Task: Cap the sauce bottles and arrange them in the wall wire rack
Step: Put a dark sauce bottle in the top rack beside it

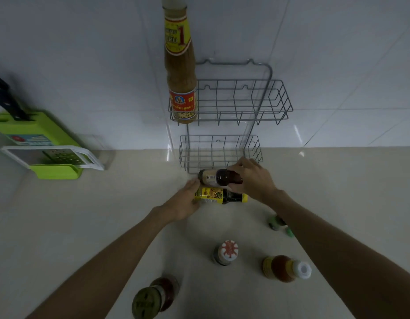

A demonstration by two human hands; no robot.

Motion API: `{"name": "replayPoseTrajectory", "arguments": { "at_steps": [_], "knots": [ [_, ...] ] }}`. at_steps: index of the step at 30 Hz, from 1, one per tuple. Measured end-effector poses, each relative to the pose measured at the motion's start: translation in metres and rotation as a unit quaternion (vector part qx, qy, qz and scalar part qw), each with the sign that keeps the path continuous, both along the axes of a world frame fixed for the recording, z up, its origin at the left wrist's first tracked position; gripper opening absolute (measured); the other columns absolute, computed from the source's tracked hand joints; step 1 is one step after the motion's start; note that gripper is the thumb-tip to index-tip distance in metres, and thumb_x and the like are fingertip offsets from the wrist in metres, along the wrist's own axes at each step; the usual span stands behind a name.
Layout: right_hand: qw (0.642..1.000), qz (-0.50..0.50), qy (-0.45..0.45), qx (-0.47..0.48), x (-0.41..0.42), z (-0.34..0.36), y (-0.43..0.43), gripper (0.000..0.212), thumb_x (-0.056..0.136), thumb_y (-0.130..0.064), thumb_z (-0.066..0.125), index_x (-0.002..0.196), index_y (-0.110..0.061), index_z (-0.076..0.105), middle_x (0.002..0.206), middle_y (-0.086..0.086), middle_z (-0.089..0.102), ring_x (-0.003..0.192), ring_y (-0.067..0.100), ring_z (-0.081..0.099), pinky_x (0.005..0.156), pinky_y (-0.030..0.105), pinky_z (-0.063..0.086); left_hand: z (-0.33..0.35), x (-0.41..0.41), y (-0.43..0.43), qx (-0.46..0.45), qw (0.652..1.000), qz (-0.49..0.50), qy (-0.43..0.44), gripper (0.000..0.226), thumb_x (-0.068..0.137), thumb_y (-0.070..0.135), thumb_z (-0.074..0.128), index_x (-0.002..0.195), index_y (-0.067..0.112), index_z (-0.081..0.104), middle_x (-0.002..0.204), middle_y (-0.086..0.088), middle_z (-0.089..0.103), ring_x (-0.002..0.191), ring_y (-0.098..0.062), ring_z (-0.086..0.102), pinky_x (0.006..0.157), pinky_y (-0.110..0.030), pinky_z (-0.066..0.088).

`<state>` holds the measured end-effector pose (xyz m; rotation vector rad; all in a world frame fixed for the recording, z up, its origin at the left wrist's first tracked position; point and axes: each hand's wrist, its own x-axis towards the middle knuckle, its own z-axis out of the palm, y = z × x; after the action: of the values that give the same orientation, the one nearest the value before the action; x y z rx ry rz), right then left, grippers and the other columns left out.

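**Both hands on two lying sauce bottles below the wire rack**

The right hand (250,178) is curled over the neck end of a dark brown glass bottle with a pale label (216,177), which lies on its side; its cap end is hidden under the fingers. The left hand (183,203) closes on the base end of a dark bottle with a yellow label and yellow cap (220,196), also lying sideways, just nearer the person and touching the first bottle. Both rest on the pale glossy table (107,226).

Directly beyond the hands hangs the grey two-tier wall wire rack (231,111); a tall amber bottle with a red and yellow label (181,72) stands in the left end of its upper basket.

Nearer the person than the hands stand a bottle with a red-patterned white cap (227,250), an orange sauce bottle with a white cap (284,269) and a jar with a dark green lid (151,300). Far left of the left hand sits a green plastic grater set (45,143).
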<state>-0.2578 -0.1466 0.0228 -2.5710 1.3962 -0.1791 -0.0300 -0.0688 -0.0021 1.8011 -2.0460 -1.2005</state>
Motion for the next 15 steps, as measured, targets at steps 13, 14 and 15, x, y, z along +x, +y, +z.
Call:
{"name": "replayPoseTrajectory", "arguments": {
  "at_steps": [13,14,15],
  "knots": [
    [0.935,0.040,-0.340,0.091,0.023,0.161,0.011,0.096,0.061,-0.016,0.090,0.142,-0.029,0.039,0.135,-0.007,0.049,0.116,0.009,0.057,0.091,0.023,0.054,0.094,-0.007,-0.002,-0.171,0.953,0.179,0.174,0.047,0.066,0.022,0.082,0.097,0.036,0.049,0.087,0.008,0.064,0.074,-0.004,0.063,0.056,-0.011,0.046],
    [0.905,-0.021,-0.409,0.113,0.027,0.161,0.019,0.098,0.063,-0.018,0.089,0.144,-0.027,0.034,0.138,-0.003,0.047,0.117,0.012,0.056,0.091,0.026,0.055,0.101,-0.010,0.000,-0.218,0.934,0.229,0.168,0.048,0.068,0.019,0.082,0.095,0.037,0.047,0.087,0.008,0.062,0.073,-0.004,0.063,0.056,-0.013,0.047],
    [0.873,-0.074,-0.459,0.146,0.033,0.159,0.029,0.094,0.066,-0.024,0.088,0.143,-0.024,0.034,0.138,-0.001,0.048,0.116,0.015,0.057,0.093,0.031,0.054,0.109,-0.014,0.001,-0.268,0.910,0.277,0.155,0.050,0.069,0.017,0.082,0.098,0.035,0.046,0.090,0.008,0.062,0.077,-0.006,0.063,0.058,-0.016,0.050]
  ]
}}
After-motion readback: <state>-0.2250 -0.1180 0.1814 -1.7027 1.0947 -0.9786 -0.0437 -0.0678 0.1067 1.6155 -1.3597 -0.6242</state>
